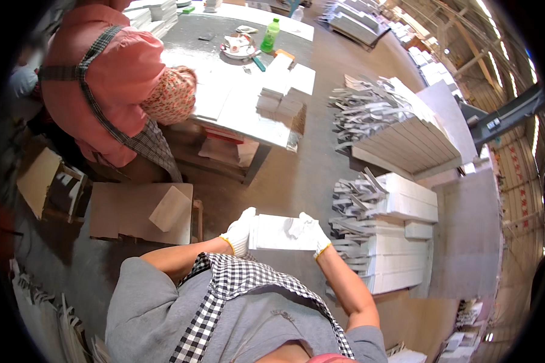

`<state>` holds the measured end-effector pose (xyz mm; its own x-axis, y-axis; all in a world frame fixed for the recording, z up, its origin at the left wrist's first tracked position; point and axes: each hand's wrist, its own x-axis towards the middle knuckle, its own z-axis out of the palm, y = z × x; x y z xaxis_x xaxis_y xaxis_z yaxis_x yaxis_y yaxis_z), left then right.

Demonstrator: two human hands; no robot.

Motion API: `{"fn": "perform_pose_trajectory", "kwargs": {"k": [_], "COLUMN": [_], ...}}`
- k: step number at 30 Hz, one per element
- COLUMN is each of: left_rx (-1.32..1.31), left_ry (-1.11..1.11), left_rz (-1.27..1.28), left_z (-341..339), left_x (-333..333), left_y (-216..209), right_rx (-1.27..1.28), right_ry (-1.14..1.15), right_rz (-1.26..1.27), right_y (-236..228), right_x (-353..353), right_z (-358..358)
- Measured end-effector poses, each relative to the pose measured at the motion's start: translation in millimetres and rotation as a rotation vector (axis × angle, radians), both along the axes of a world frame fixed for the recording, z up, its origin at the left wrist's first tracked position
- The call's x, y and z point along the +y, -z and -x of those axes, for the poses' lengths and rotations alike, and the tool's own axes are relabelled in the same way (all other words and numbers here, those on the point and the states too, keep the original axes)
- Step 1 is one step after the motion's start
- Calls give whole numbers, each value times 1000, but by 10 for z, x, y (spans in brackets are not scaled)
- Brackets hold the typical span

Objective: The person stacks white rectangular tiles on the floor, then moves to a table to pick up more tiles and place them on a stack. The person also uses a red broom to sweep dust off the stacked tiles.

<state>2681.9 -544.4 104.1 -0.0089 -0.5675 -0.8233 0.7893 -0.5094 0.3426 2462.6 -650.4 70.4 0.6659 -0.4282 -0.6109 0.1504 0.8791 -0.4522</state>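
Both of my hands wear white knitted gloves with yellow cuffs. Between them, in front of my chest, is a white rectangular block or stack of boards (271, 233); I cannot tell which. My left hand (240, 232) is closed on its left end. At the opposite end my right hand (313, 233) grips it, and a grey shadow falls on the white surface beside the fingers. A black-and-white checked apron (248, 275) covers my front, below the block.
Ahead stands a worktable (278, 136) with white boards, a green bottle (270, 35) and a plate (238, 46). A co-worker in a pink shirt (118, 78) is at its left. Strapped white stacks (399, 254) and a larger stack (406, 145) stand right; a cardboard-topped stand (124, 209) is left.
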Motion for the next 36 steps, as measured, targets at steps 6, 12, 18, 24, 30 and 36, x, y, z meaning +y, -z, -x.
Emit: {"fn": "perform_pose_trajectory", "kwargs": {"k": [6,12,18,24,30,36], "left_rx": [1,-51,-93,41,171,28], "left_ry": [-280,-439,-644,-807,-859,-824], "left_rz": [137,204,303,485,447,241], "left_z": [-320,-597,-795,-1152,-1324,-1239], "left_x": [-787,-1526,-2477,-3282,-3865,-4179], "left_y": [-104,-1203,-1728,-1414,-1310,-1610], "right_rx": [174,-231,-502,-382,-230,-114], "right_ry": [-223,-1020,-1235,-1332,-1356,-1360], "right_rz": [109,1064,1340,1466,1567,1622], "right_y": [-603,-830,-1141,-1323,-1290,-1159], "right_x": [-1380,-2899,-4232,-5061,-5544,-5822], "right_z": [-905,-1739,-2791,-3550,-3830,-3904]}}
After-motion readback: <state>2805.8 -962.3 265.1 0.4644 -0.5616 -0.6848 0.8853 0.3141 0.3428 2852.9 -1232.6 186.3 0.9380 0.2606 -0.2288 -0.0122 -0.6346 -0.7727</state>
